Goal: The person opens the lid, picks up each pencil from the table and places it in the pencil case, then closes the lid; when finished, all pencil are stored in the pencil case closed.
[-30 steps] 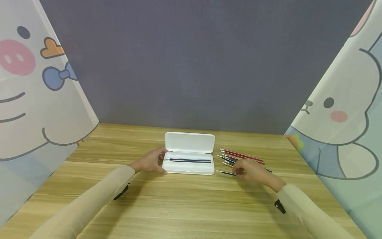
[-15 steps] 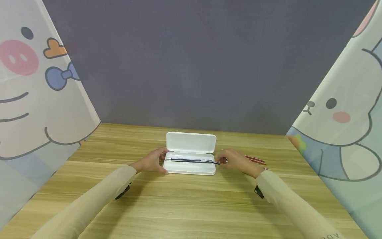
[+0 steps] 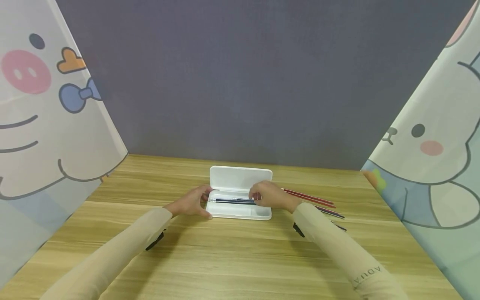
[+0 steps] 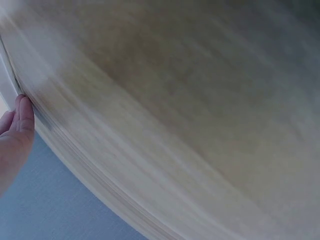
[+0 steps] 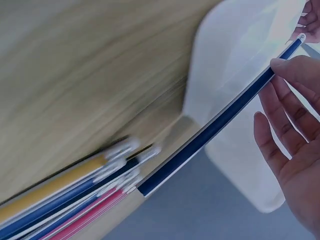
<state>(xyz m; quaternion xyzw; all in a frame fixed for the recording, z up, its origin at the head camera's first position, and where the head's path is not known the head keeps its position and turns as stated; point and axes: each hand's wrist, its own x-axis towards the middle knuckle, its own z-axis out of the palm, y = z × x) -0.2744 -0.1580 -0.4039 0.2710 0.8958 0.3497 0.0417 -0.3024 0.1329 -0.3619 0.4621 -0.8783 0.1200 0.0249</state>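
A white pencil case [image 3: 228,214] lies with its lid [image 3: 240,178] raised in the head view. My left hand [image 3: 192,203] holds its left end, thumb at the front corner and fingers towards the hinge. Inside lies a dark striped pencil [image 3: 223,201] with its metal-and-eraser end to the left. My right hand [image 3: 271,195] reaches over the case's right half. Between thumb and fingers it pinches another dark blue pencil [image 5: 210,127], which slants across the case in the right wrist view. The left wrist view catches only the left hand's fingers [image 4: 25,115] along the case edge.
Several loose pencils lie right of the case: red ones [image 3: 309,196] at the back, darker ones partly under the right sleeve [image 3: 330,229]. A yellow pencil [image 5: 60,180] and a pink one [image 5: 95,215] show in the right wrist view. A grey wall [image 3: 240,83] stands behind the table.
My right hand has come left from the loose pencils to over the case, bringing a dark pencil along. The left hand keeps its place on the case.
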